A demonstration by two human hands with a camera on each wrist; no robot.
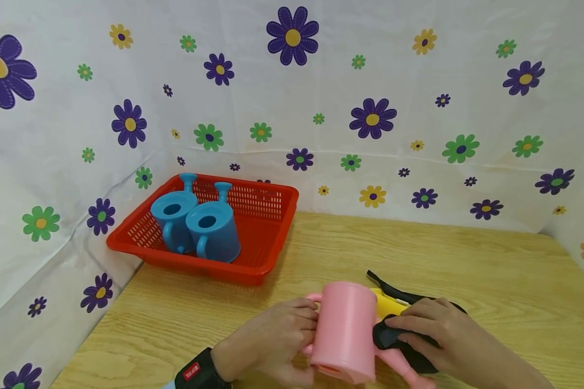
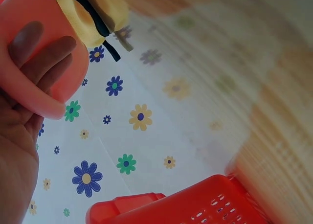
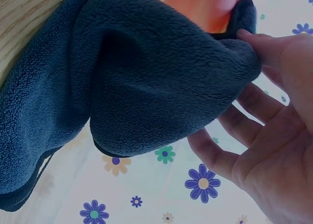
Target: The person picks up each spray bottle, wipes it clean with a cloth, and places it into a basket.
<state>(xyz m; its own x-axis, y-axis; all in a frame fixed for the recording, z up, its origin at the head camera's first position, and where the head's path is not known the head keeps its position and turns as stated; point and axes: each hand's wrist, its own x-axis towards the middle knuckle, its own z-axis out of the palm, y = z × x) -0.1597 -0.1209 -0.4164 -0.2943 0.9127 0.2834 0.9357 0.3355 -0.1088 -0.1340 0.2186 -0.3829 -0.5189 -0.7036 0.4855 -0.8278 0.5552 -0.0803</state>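
Note:
A pink watering can (image 1: 347, 324) lies tipped over low in the head view, its spout (image 1: 405, 370) pointing toward the lower right. My left hand (image 1: 278, 337) grips it by the handle (image 2: 30, 93); in the left wrist view the fingers pass through the loop and touch the can's side. On the can's right, my right hand (image 1: 440, 330) pinches a fuzzy dark cloth (image 3: 156, 82) between thumb and fingers, against or close to the wall of the can. Yellow cloth (image 1: 385, 303) with black edging shows behind the can. Part of the spout is hidden by the cloth.
A red basket (image 1: 260, 270) with slotted sides stands at the back left of the wooden table (image 1: 418, 246). Two blue watering cans (image 1: 175, 209) stand upright inside, side by side. A flower-patterned sheet (image 1: 253, 86) hangs behind the table and along its sides.

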